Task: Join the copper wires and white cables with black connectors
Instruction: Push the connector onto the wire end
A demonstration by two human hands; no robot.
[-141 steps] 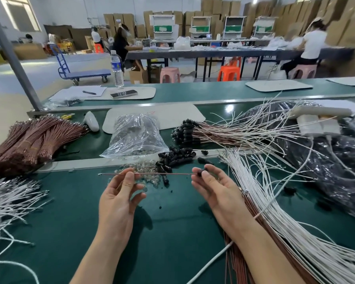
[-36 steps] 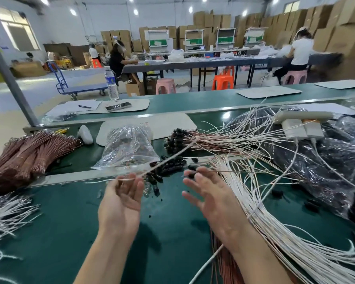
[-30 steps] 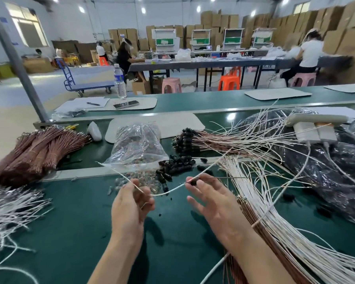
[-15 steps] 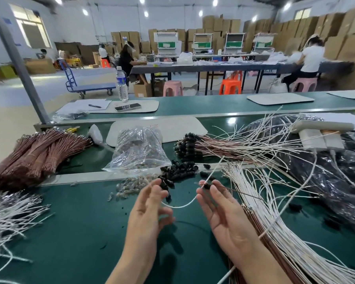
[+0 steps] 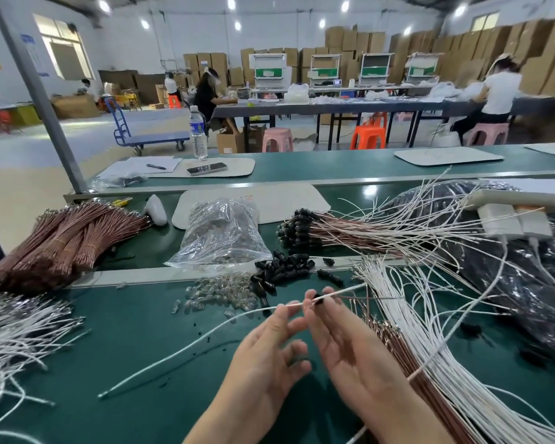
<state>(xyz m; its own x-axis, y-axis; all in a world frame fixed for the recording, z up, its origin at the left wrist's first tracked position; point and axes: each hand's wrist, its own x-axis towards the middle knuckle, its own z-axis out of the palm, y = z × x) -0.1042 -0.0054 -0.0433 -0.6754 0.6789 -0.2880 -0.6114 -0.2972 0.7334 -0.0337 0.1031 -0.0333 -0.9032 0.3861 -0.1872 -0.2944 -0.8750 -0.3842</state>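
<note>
Now | my left hand [image 5: 266, 347] pinches the cable [image 5: 186, 344] near-centre | right hand [image 5: 350, 350] pinches the connector [image 5: 318, 299], wire [image 5: 362, 297] trailing right | light, floppy, slippery, I judge; grip close to the tip.

We are counting two hands, a left hand [image 5: 263, 350] and a right hand [image 5: 350, 350]; one water bottle [image 5: 198, 131], one clear bag [image 5: 220, 238], one blue cart [image 5: 151, 136], one phone [image 5: 206, 168] and one pen [image 5: 156, 166]. Loose black connectors [image 5: 282, 267] are lying heaped, too many to count.

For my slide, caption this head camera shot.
Left hand pinches a white cable, right hand its black connector, over a green bench; spare connectors beyond.
</note>
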